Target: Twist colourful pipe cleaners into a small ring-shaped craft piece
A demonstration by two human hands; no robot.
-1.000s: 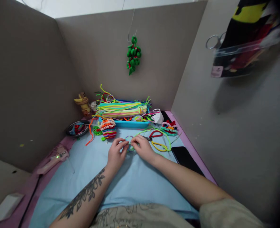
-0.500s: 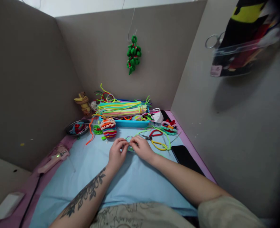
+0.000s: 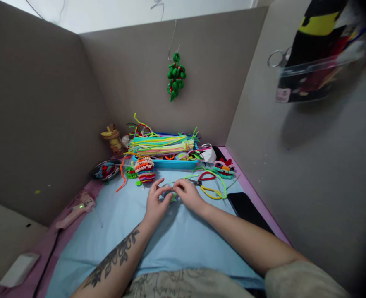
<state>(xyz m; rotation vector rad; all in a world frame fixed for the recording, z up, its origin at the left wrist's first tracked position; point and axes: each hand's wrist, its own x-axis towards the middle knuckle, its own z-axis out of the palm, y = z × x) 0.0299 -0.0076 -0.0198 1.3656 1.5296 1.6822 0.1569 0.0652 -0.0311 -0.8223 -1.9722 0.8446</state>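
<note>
Between my fingertips is a small coiled piece of pastel pipe cleaner [image 3: 174,196], green and lilac, partly hidden by the hands. My left hand [image 3: 157,201] steadies it from the left, thumb below, with the index and other fingers slightly raised and spread. My right hand [image 3: 189,196] pinches at its upper right side, thumb and index finger together. A light green strand [image 3: 185,177] lies just behind the hands. Close to the right hand rest pliers [image 3: 197,183] with one red and one yellow handle, crossed by a long green pipe cleaner [image 3: 225,188].
A blue tray [image 3: 176,164] heaped with pipe cleaners stands at the back. Striped pipe-cleaner pieces [image 3: 145,170] and a dark bowl [image 3: 96,176] sit left of it. A pink glue gun [image 3: 74,215] lies left, a phone [image 3: 247,211] right. Grey panels [image 3: 201,74] enclose the table.
My left hand's fingers have loosened and lifted, exposing more of the coiled piece. The right hand keeps its pinch. The whole view has shifted slightly.
</note>
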